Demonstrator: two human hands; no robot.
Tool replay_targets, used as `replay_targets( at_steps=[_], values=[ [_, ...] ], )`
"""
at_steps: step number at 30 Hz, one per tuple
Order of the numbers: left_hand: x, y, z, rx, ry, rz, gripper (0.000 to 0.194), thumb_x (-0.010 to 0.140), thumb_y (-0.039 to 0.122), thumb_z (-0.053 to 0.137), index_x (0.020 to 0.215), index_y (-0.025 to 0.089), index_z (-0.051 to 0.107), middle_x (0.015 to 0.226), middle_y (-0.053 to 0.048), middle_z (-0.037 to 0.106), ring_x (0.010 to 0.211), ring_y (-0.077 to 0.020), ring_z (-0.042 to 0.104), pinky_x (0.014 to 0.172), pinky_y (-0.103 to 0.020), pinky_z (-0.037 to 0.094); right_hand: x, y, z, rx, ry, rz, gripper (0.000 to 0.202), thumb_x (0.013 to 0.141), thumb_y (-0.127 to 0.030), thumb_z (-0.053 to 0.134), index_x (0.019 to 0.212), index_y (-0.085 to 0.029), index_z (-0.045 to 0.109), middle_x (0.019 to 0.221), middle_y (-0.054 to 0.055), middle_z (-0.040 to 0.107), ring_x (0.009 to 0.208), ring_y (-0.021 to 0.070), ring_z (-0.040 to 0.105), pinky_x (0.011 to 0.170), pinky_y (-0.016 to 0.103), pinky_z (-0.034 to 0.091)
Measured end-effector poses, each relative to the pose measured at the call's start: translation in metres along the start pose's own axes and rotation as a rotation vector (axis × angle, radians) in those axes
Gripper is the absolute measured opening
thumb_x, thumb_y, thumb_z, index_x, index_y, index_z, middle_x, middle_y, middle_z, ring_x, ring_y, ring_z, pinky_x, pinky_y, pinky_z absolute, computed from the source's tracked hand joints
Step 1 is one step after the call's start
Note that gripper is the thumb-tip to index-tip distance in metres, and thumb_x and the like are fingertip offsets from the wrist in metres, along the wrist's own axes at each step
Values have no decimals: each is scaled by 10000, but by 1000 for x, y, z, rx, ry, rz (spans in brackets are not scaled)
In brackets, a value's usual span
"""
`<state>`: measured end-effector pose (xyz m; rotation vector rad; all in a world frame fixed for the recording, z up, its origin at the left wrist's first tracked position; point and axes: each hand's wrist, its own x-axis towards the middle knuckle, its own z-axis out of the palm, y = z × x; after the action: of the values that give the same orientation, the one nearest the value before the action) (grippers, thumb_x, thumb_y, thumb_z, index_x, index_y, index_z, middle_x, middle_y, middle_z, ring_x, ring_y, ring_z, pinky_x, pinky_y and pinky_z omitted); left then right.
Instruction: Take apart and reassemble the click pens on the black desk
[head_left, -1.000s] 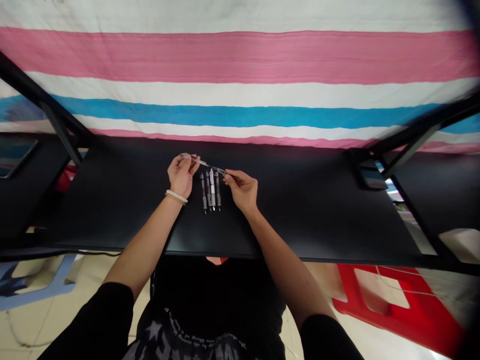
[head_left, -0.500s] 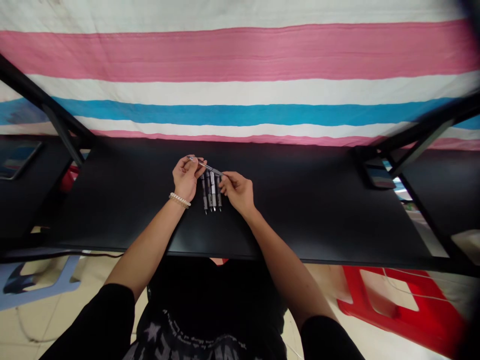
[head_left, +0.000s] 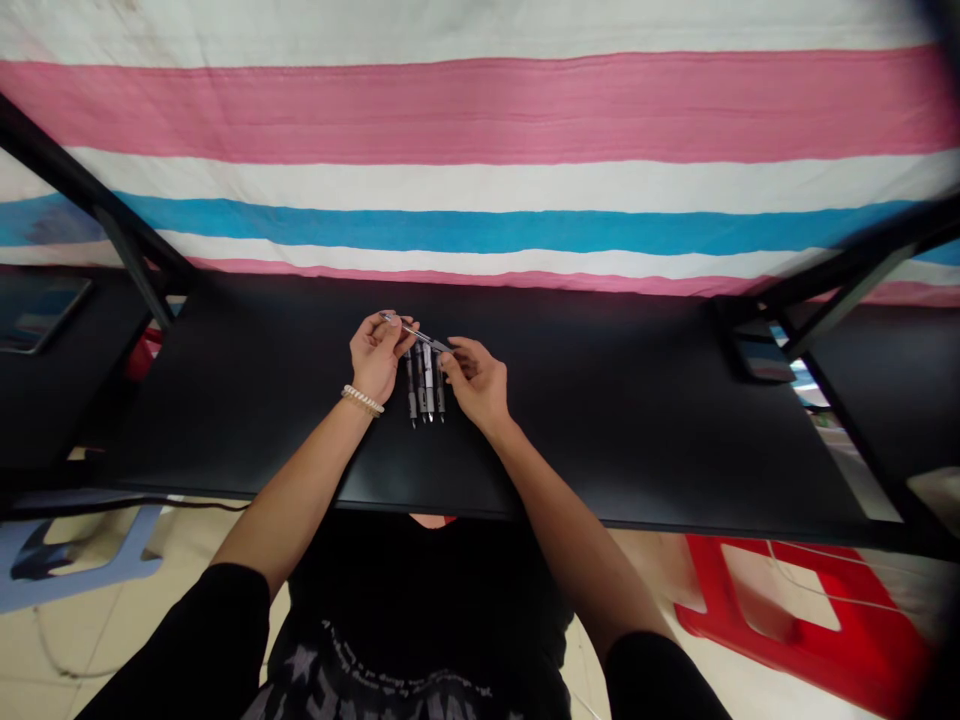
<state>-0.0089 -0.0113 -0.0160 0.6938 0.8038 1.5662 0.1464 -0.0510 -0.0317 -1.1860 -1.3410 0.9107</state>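
Note:
My left hand [head_left: 376,352], with a pale beaded bracelet [head_left: 363,400] at its wrist, pinches one end of a clear and grey pen [head_left: 424,337]. The fingers of my right hand [head_left: 477,380] are closed round the pen's other, grey end. The pen slants down to the right, above the black table [head_left: 615,410]. Beneath it several pens [head_left: 428,385] lie side by side on the table, tips toward me; their upper ends are partly hidden by the held pen and my hands.
A striped cloth [head_left: 480,110] hangs behind the table. Black slanted posts [head_left: 135,255] frame both sides. A dark phone-like object [head_left: 763,357] lies at the right, another flat device [head_left: 45,315] at the far left. A red stool [head_left: 806,640] and a blue-grey stool [head_left: 112,570] stand below.
The fingers of my right hand have lifted and shifted slightly at the pen's grey end. Both hands still hold the pen, in nearly the same place.

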Motion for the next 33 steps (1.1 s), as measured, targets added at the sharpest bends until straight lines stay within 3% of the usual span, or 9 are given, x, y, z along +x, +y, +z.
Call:
replay_targets(
  at_steps=[6, 9, 11, 13, 17, 24, 28, 30, 33],
  values=[
    [-4, 9, 5, -64, -48, -104, 257, 792, 311, 798, 917, 226, 591, 918, -10, 702, 879, -163, 700, 815, -305, 565, -2, -5, -3, -125, -23, -95, 279, 935, -408, 576, 870, -174, 713, 597, -6, 616, 497, 109, 557, 493, 238, 446],
    [-7, 19, 10, -219, -103, -226, 258, 919, 451, 614, 820, 221, 549, 744, 7, 610, 720, -148, 653, 751, -316, 558, -4, -3, -1, -273, -30, -266, 235, 932, -360, 595, 930, -160, 721, 649, 10, 652, 514, 109, 566, 525, 242, 448],
    [-10, 26, 12, -312, -137, -282, 396, 989, 492, 421, 721, 209, 487, 591, 23, 464, 547, -120, 533, 628, -284, 517, -6, -2, 0, -366, -82, -397, 224, 944, -332, 586, 981, -152, 714, 671, 17, 663, 532, 114, 577, 549, 243, 450],
    [-12, 31, 14, -371, -141, -309, 435, 1014, 433, 300, 670, 203, 435, 515, 40, 320, 442, -103, 380, 501, -243, 413, -9, 0, 1, -434, -146, -491, 223, 965, -313, 558, 1032, -151, 696, 715, 29, 682, 576, 123, 599, 577, 241, 455],
    [-15, 36, 15, -394, -104, -359, 412, 1004, 356, 233, 688, 203, 450, 490, 55, 204, 406, -105, 234, 431, -238, 276, -11, 2, 1, -522, -215, -563, 231, 993, -321, 510, 1067, -167, 665, 799, 45, 709, 617, 123, 604, 605, 237, 451],
    [-11, 31, 14, -260, -65, -319, 348, 985, 421, 336, 730, 227, 473, 540, 53, 194, 436, -117, 244, 465, -255, 317, -10, 0, 1, -502, -200, -443, 238, 973, -369, 522, 1031, -198, 678, 711, 21, 664, 590, 130, 577, 592, 248, 433],
    [-7, 28, 14, -127, -96, -253, 337, 918, 537, 512, 767, 243, 447, 622, 26, 378, 547, -125, 442, 599, -280, 442, -9, -4, 0, -472, -191, -371, 266, 963, -398, 519, 1043, -195, 671, 693, 13, 650, 585, 128, 564, 594, 251, 441],
    [-2, 26, 9, -70, -95, -196, 268, 874, 456, 630, 836, 259, 452, 697, 20, 477, 623, -127, 523, 643, -275, 465, -8, -7, -2, -429, -215, -361, 281, 939, -417, 551, 1066, -190, 656, 697, 6, 645, 588, 125, 558, 606, 252, 449],
    [12, 25, -7, 92, -1, -37, 276, 838, 310, 708, 993, 309, 480, 794, 30, 565, 622, -109, 559, 586, -236, 449, -5, -9, -4, -376, -225, -333, 289, 918, -426, 573, 1067, -187, 637, 691, -7, 624, 572, 118, 534, 607, 254, 448]
  ],
)
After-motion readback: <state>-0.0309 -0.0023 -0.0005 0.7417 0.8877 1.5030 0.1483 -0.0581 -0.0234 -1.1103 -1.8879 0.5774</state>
